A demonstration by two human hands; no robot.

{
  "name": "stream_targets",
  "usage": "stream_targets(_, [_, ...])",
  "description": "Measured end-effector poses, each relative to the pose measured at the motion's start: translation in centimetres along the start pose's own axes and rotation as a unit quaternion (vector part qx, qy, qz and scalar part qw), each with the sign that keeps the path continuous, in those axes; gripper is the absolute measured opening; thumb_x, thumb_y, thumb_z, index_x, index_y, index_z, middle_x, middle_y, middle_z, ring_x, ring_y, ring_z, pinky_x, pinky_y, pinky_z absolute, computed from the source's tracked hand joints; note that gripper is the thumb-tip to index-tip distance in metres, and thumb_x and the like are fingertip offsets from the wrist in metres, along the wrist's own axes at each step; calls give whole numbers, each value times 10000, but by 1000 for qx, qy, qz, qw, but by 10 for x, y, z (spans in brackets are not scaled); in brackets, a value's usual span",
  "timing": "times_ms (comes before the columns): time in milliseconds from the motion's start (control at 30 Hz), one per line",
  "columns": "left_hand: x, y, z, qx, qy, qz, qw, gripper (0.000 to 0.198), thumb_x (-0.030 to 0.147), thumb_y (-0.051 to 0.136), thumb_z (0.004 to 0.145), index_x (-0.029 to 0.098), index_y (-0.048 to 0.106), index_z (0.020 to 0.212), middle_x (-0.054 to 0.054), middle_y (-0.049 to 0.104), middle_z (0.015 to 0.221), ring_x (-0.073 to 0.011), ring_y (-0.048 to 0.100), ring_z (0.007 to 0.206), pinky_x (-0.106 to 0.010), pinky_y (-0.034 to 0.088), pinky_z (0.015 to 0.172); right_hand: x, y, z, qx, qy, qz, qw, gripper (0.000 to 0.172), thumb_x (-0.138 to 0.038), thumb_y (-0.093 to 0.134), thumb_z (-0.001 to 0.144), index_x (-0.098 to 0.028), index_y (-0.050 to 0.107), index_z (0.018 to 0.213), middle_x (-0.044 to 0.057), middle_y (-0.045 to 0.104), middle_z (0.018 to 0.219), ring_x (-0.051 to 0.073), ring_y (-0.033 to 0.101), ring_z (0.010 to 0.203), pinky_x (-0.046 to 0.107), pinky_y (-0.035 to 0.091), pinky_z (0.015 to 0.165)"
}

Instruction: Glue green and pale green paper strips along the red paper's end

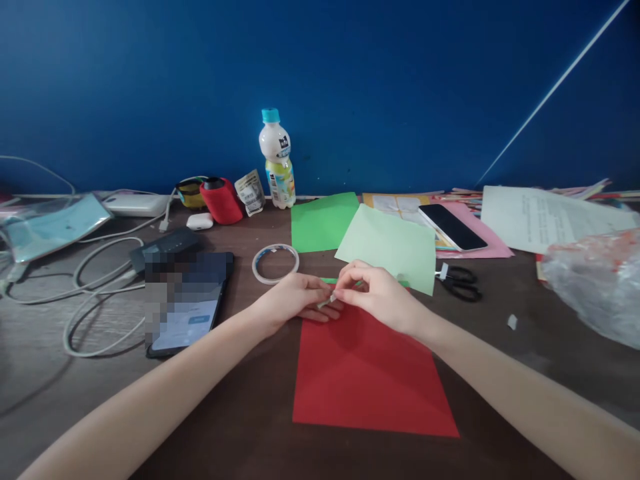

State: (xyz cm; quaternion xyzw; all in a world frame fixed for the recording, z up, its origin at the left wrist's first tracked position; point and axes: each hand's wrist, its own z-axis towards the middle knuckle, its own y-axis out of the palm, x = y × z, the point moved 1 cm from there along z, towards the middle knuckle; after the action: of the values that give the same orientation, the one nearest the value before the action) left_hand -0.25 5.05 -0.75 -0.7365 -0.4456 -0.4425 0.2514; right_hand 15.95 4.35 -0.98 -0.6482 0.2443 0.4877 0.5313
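Observation:
My left hand and my right hand meet over the far edge of a red paper sheet lying on the brown table. Both pinch a small pale scrap, perhaps tape, between their fingertips. A thin green strip lies just behind my fingers. A clear tape roll rests a little left of my left hand. Black scissors lie to the right of my right hand.
A light green sheet and a darker green sheet lie behind my hands. A tablet and cables are at left, a bottle and a red cup by the blue wall, a phone, papers and a plastic bag at right.

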Motion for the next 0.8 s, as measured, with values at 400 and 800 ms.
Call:
stream_targets(400, [0,0,2,-16,-1,-13,1000,181,167,613,674,104,664,837,-92,697,838,-170,655,786,-271,509,736,6,4,2,13,-10,-23,1000,95,-170,554,747,-169,569,653,21,567,793,131,525,729,274,405,650])
stream_targets(800, [0,1,1,-9,5,18,1000,173,147,569,713,114,661,856,-81,703,827,-173,659,803,-272,517,731,1,4,0,25,-23,-46,998,119,-120,535,742,-173,530,635,15,549,792,129,525,740,273,411,669])
